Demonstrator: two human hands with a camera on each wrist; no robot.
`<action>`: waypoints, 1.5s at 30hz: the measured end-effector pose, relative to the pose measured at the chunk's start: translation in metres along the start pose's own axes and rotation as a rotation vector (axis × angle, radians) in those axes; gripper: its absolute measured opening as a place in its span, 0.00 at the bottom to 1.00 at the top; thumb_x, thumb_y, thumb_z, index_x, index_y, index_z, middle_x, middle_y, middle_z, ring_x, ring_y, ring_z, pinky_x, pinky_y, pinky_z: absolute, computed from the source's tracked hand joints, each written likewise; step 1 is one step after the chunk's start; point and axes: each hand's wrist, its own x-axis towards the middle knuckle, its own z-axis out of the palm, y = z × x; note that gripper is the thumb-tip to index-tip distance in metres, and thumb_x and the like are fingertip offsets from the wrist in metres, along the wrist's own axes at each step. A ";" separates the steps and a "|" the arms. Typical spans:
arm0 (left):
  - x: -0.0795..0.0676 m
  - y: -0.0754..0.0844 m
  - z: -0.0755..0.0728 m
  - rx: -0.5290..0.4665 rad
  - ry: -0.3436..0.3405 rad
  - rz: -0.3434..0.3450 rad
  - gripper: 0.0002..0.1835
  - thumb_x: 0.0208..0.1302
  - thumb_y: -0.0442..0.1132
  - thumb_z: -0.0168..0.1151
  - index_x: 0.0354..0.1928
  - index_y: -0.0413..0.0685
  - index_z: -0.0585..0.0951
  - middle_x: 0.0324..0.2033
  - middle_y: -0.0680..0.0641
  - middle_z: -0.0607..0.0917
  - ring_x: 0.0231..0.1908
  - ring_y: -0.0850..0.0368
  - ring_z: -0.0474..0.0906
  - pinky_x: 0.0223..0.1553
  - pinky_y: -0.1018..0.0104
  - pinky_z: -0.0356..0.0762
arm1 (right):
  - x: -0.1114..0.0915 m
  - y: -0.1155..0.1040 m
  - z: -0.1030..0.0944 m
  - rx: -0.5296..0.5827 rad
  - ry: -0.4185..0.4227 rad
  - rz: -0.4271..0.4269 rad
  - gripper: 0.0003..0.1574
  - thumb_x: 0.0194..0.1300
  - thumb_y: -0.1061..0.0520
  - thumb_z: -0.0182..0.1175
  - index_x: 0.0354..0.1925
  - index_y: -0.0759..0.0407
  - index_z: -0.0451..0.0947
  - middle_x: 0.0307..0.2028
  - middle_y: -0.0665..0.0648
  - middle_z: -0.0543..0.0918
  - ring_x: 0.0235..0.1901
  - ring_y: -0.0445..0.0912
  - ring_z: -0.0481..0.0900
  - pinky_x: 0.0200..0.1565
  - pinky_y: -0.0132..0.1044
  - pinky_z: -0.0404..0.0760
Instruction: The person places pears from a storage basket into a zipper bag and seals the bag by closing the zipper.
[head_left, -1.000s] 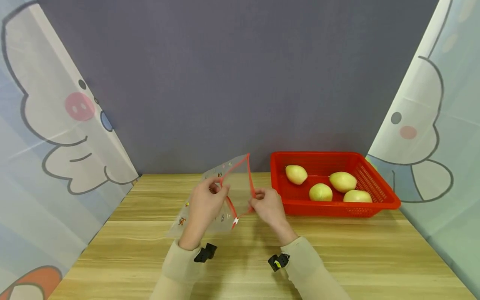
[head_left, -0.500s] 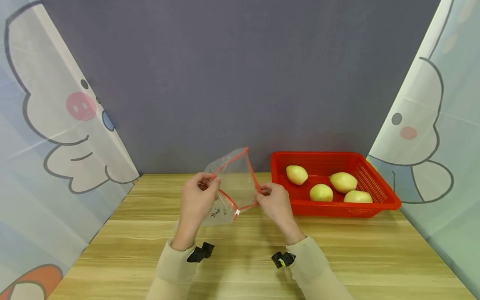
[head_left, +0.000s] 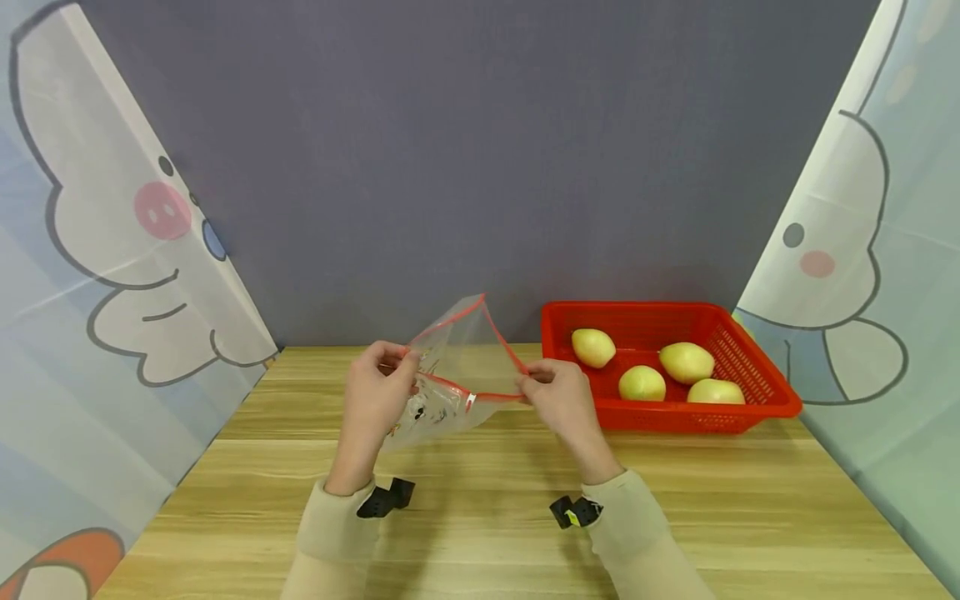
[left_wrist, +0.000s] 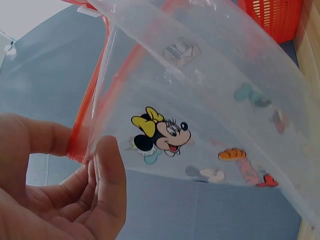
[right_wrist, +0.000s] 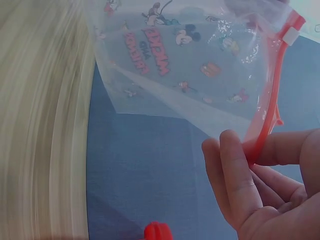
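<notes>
A clear zipper bag (head_left: 450,417) with a red zip edge and printed cartoon figures is held up over the table, its mouth spread wide. My left hand (head_left: 375,396) pinches the red edge at the left side of the mouth; in the left wrist view, thumb and fingers (left_wrist: 110,170) meet on it. At the opposite side my right hand (head_left: 562,400) pinches the edge between thumb and fingers (right_wrist: 237,175). A white slider (head_left: 470,402) sits on the near part of the zip, between both hands. Nothing shows inside the bag.
Right of the bag, a red plastic basket (head_left: 772,410) stands on the wooden table (head_left: 480,533), close beside my right hand. Several pale yellow fruits (head_left: 686,363) lie in it. A grey panel (head_left: 480,167) rises behind the table, with printed curtains (head_left: 105,333) at both sides.
My hands have moved apart, the left one leftward and the right one rightward, widening the bag's mouth. The slider has risen slightly in view. The basket and fruits stay put.
</notes>
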 end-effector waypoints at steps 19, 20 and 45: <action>0.006 -0.002 -0.009 0.192 0.009 -0.007 0.09 0.67 0.39 0.56 0.33 0.43 0.82 0.25 0.46 0.83 0.26 0.52 0.79 0.32 0.60 0.74 | 0.003 -0.006 -0.018 -0.030 -0.023 0.016 0.14 0.65 0.61 0.67 0.47 0.67 0.86 0.37 0.60 0.90 0.32 0.47 0.89 0.40 0.34 0.87; 0.006 -0.002 -0.009 0.200 0.001 -0.005 0.09 0.67 0.39 0.56 0.34 0.43 0.82 0.27 0.45 0.84 0.28 0.51 0.79 0.33 0.60 0.74 | 0.003 -0.006 -0.018 -0.031 -0.024 0.013 0.14 0.65 0.61 0.66 0.47 0.67 0.86 0.37 0.60 0.90 0.32 0.47 0.89 0.39 0.34 0.87; 0.010 -0.015 0.007 0.119 -0.167 0.024 0.17 0.68 0.31 0.58 0.58 0.40 0.80 0.34 0.42 0.85 0.27 0.52 0.87 0.25 0.64 0.80 | 0.003 -0.004 -0.021 -0.090 -0.029 -0.012 0.13 0.64 0.61 0.66 0.46 0.66 0.87 0.34 0.60 0.89 0.34 0.53 0.89 0.38 0.35 0.86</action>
